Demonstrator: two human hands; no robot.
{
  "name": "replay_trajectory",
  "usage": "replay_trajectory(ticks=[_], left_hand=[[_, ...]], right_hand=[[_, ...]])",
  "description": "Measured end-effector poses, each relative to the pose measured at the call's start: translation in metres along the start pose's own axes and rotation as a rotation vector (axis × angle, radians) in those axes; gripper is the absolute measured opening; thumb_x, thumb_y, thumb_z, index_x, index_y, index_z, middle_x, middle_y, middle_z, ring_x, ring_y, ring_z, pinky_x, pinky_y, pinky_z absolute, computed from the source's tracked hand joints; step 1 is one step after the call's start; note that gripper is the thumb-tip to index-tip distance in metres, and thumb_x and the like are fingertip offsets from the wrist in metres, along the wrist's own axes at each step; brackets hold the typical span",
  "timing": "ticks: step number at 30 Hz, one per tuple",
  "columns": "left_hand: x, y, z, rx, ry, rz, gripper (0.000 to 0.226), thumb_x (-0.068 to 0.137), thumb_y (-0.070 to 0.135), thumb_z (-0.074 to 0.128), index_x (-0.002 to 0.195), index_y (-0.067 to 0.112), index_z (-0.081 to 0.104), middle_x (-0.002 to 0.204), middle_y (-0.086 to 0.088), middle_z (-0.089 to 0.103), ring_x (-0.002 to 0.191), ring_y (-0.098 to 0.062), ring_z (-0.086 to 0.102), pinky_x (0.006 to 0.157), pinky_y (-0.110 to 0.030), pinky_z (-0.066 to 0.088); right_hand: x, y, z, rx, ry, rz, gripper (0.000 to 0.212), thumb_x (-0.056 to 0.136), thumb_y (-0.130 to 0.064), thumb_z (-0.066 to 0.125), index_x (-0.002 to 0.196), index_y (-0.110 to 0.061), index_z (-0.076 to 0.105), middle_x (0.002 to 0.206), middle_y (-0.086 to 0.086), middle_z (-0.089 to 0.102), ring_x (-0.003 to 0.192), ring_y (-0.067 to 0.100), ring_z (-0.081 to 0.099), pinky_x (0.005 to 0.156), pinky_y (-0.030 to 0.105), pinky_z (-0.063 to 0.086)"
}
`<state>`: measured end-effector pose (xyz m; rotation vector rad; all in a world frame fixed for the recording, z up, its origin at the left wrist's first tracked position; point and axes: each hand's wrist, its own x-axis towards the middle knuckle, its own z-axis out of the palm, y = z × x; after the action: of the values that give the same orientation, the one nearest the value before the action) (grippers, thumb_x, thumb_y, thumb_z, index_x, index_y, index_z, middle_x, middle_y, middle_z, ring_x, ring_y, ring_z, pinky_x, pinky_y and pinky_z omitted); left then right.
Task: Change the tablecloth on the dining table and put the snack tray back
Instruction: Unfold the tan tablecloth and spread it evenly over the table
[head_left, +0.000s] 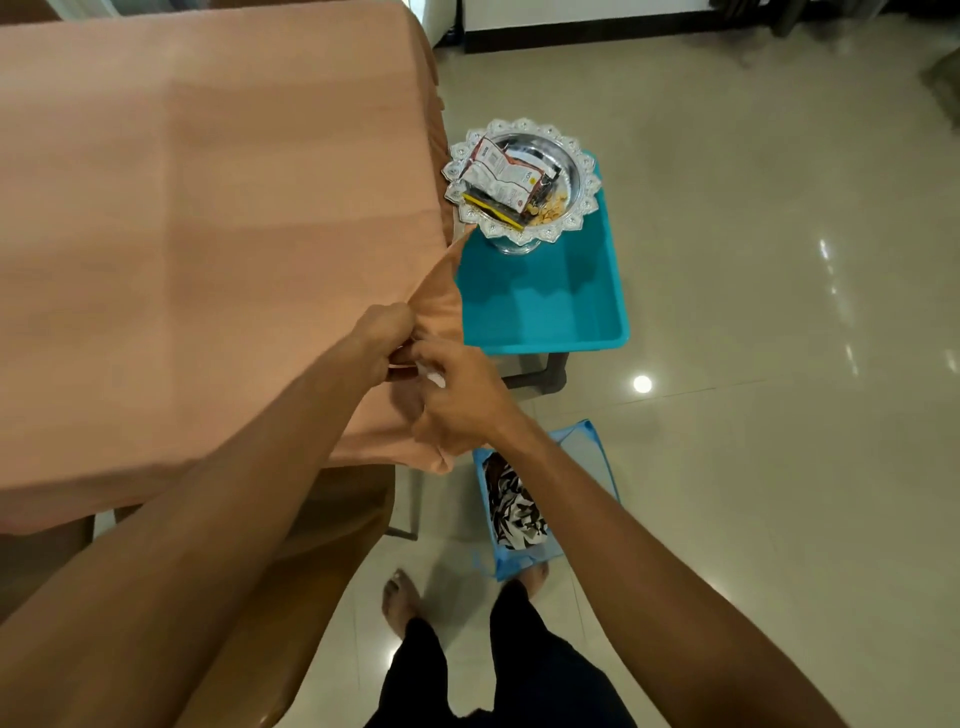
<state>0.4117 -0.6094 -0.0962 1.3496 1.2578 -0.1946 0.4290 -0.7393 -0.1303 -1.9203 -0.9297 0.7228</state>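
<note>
A peach-orange tablecloth covers the dining table on the left. At its near right corner my left hand pinches a fold of the cloth. Just to the right, my right hand grips the hanging corner of the same cloth. The silver snack tray, with scalloped rim and snack packets inside, stands on a turquoise plastic stool right of the table.
A blue bag holding black-and-white patterned fabric sits on the tiled floor by my feet. A brown chair is tucked under the table's near edge. Glossy tile floor stretches to the right.
</note>
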Motion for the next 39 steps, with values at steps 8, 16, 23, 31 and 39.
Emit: replay_trajectory(ticks=[8, 16, 23, 31, 39], left_hand=[[-0.021, -0.025, 0.019, -0.277, 0.062, -0.065, 0.032, 0.084, 0.013, 0.037, 0.080, 0.002, 0.066, 0.070, -0.016, 0.070, 0.060, -0.027, 0.060, 0.057, -0.031, 0.053], [-0.021, -0.030, 0.037, 0.072, 0.246, 0.209, 0.036, 0.097, 0.027, 0.032, 0.100, 0.011, 0.064, 0.107, -0.015, 0.068, 0.097, -0.034, 0.063, 0.092, -0.045, 0.051], [-0.016, -0.045, 0.051, 0.222, 0.205, 0.361, 0.029, 0.099, 0.020, 0.037, 0.073, 0.025, 0.051, 0.074, 0.003, 0.054, 0.073, -0.019, 0.053, 0.079, -0.041, 0.047], [0.006, -0.043, 0.078, 0.284, 0.139, 0.313, 0.021, 0.090, 0.023, 0.046, 0.074, 0.017, 0.057, 0.070, 0.000, 0.059, 0.068, -0.021, 0.056, 0.067, -0.037, 0.045], [0.014, -0.046, 0.056, -0.056, 0.128, 0.118, 0.003, 0.077, 0.007, 0.051, 0.075, 0.008, 0.051, 0.066, -0.010, 0.049, 0.064, -0.023, 0.049, 0.062, -0.039, 0.041]], right_hand=[[0.000, 0.004, -0.008, 0.544, 0.153, 0.303, 0.017, 0.092, -0.004, 0.066, 0.102, -0.016, 0.072, 0.091, 0.003, 0.074, 0.078, 0.007, 0.070, 0.073, 0.021, 0.056], [0.093, 0.025, -0.042, 0.740, 0.195, 0.651, 0.034, 0.101, -0.043, 0.055, 0.128, -0.022, 0.053, 0.118, 0.000, 0.062, 0.110, 0.019, 0.058, 0.096, 0.040, 0.049], [0.203, 0.066, -0.041, 0.691, 0.185, 0.709, 0.031, 0.098, -0.031, 0.053, 0.119, -0.012, 0.063, 0.111, 0.010, 0.067, 0.091, 0.023, 0.061, 0.086, 0.038, 0.054], [0.235, 0.103, -0.017, 0.613, 0.011, 0.766, 0.033, 0.107, -0.023, 0.040, 0.080, -0.011, 0.055, 0.069, 0.005, 0.056, 0.059, 0.015, 0.052, 0.045, 0.023, 0.044], [0.265, 0.114, -0.030, 0.564, 0.122, 0.426, 0.032, 0.102, -0.015, 0.040, 0.109, -0.018, 0.071, 0.096, 0.002, 0.075, 0.095, 0.019, 0.069, 0.081, 0.032, 0.058]])
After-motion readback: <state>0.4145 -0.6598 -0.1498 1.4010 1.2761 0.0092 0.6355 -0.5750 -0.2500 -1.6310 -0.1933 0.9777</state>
